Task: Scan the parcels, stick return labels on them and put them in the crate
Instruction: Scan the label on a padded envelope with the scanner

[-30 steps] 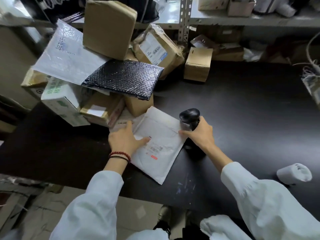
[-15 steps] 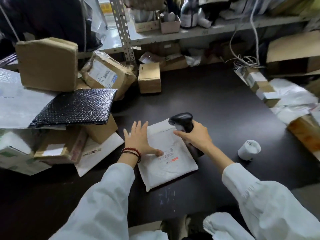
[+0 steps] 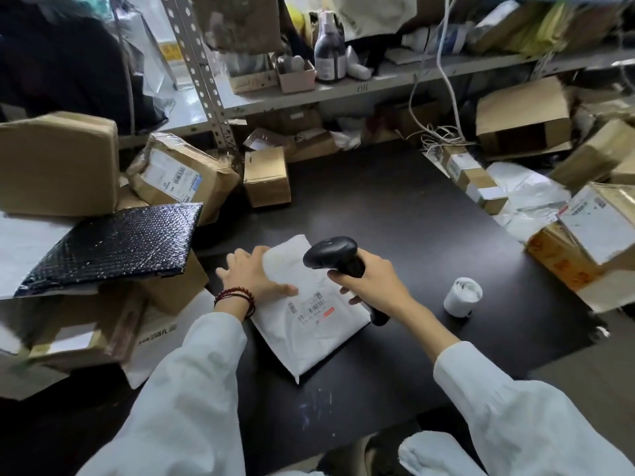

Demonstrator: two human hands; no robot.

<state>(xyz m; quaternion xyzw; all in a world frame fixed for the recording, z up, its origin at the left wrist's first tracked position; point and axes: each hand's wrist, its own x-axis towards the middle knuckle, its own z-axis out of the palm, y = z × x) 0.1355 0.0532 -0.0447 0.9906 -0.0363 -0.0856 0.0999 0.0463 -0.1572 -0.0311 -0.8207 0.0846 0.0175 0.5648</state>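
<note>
We scan the white mailer on the bench.

Nearest us the mailer (image 3: 309, 324) lies flat on the bench (image 3: 378, 207), barcode up. Our left hand (image 3: 254, 276) presses its left edge with straight fingers (image 3: 240, 262). Our right hand (image 3: 371, 286) curls its fingers round the scanner (image 3: 335, 252), whose head hangs just above the mailer. We judge this the scan step: no return label is on, the roll (image 3: 462, 295) stands untouched at right, and no crate shows. Farther left, piled parcels (image 3: 58, 163) wait, so most remains.
</note>
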